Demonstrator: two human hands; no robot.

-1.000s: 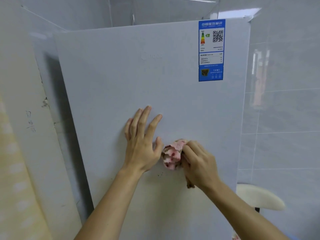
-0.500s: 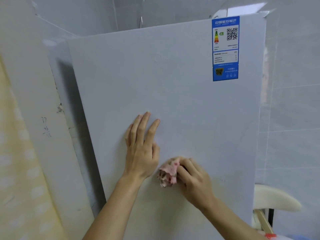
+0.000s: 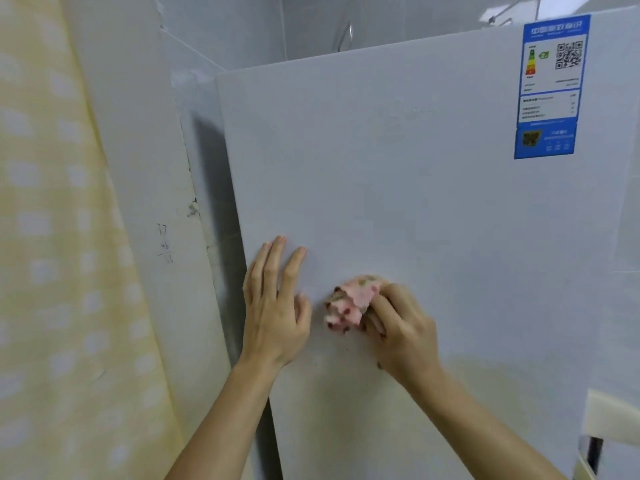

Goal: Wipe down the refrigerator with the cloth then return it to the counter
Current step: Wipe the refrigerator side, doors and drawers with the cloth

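My right hand [image 3: 398,327] grips the bunched pink speckled cloth [image 3: 349,303] against the pale grey refrigerator door [image 3: 415,202], now back up beside my flat, open-fingered left hand [image 3: 273,306]. Wiping stroke ongoing; return outstanding.
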